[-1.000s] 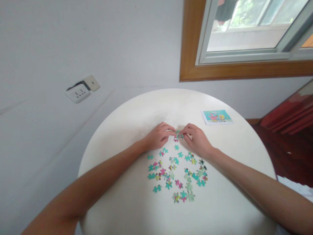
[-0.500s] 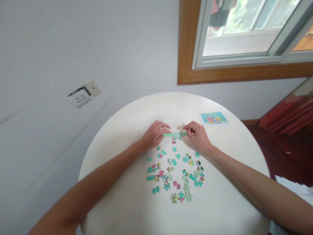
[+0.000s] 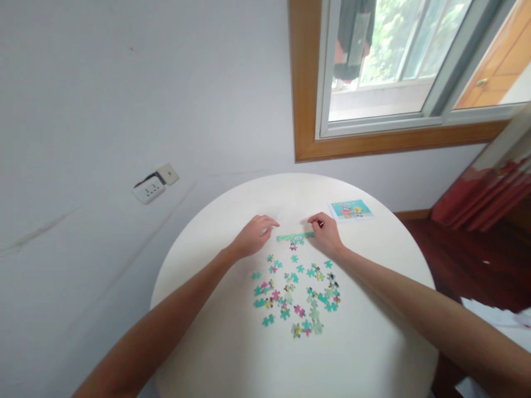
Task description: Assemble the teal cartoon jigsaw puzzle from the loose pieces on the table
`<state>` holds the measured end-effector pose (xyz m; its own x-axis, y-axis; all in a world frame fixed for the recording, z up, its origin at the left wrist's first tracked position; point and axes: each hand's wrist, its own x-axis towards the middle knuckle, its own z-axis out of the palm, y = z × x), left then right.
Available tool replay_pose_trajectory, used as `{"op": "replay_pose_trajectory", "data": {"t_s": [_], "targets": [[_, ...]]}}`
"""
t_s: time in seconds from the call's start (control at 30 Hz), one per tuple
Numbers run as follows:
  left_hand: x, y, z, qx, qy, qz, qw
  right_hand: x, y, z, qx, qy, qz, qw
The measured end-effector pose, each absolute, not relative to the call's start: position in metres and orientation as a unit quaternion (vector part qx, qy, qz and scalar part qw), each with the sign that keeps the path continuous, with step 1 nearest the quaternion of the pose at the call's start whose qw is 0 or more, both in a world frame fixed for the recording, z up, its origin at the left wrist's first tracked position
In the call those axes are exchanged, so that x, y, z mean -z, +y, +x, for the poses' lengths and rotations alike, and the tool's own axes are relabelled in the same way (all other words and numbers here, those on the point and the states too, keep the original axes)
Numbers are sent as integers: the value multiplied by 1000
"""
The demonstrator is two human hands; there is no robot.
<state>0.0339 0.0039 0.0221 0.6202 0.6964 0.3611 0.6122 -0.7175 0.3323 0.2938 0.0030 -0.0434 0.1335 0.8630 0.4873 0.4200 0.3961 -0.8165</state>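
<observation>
A short joined strip of teal puzzle pieces (image 3: 295, 237) lies flat on the round white table (image 3: 232, 342). My left hand (image 3: 254, 234) rests just left of the strip, fingers extended and loosely apart, holding nothing. My right hand (image 3: 326, 230) sits at the strip's right end with curled fingertips touching it. Several loose teal, pink and pale puzzle pieces (image 3: 296, 293) are scattered on the table nearer to me, between my forearms.
A small picture card (image 3: 350, 210) lies at the table's far right. A wall socket (image 3: 154, 186) is on the white wall to the left. A wood-framed window (image 3: 394, 83) is behind the table. A red curtain (image 3: 489, 188) hangs at right.
My hands have moved apart, uncovering the joined strip between them. The left hand has opened and let go. The view has tilted up, showing more wall and window.
</observation>
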Motion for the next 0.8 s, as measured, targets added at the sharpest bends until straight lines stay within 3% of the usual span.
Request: {"op": "replay_pose_trajectory", "data": {"t_s": [0.2,0.47,0.8], "targets": [[-7,-2,28,-248,387,882,101,41,8,295,-199,-569,-547,581],[-13,-12,18,-216,361,899,126,43,10,299,-212,-582,-555,555],[-35,-29,15,-104,335,923,158,43,17,301,-223,-595,-559,533]]}}
